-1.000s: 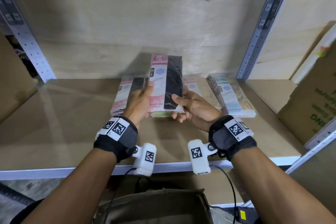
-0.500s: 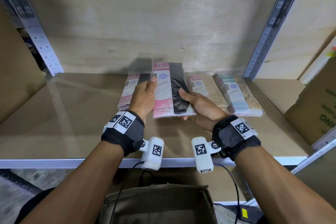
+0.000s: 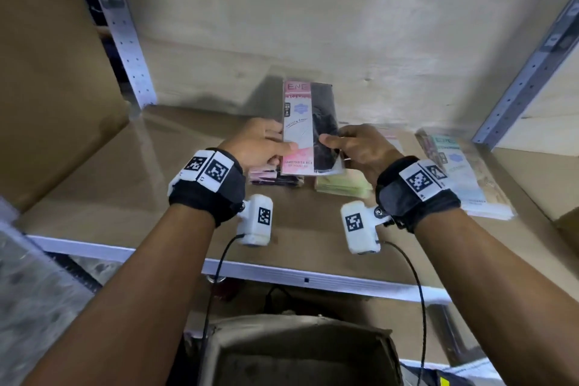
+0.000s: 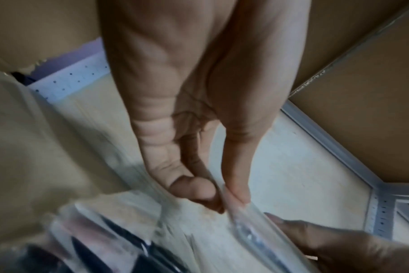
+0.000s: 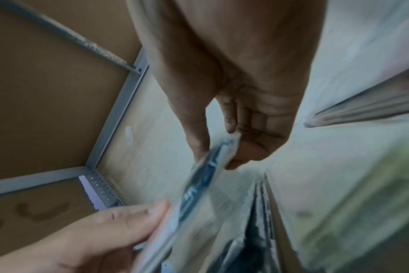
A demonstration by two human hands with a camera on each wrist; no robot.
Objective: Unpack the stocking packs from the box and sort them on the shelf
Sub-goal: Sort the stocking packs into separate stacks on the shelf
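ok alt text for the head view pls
Both hands, left hand and right hand, pinch a pink-and-black plastic-wrapped stocking pack above a brown shelf board. Below lie a pink-black pack stack, a green pack stack and a blue-labelled pack stack.

A pink-and-black pack (image 3: 310, 127) is held by both hands (image 3: 258, 147) (image 3: 360, 147) above piles (image 3: 275, 177) on the shelf (image 3: 125, 185).
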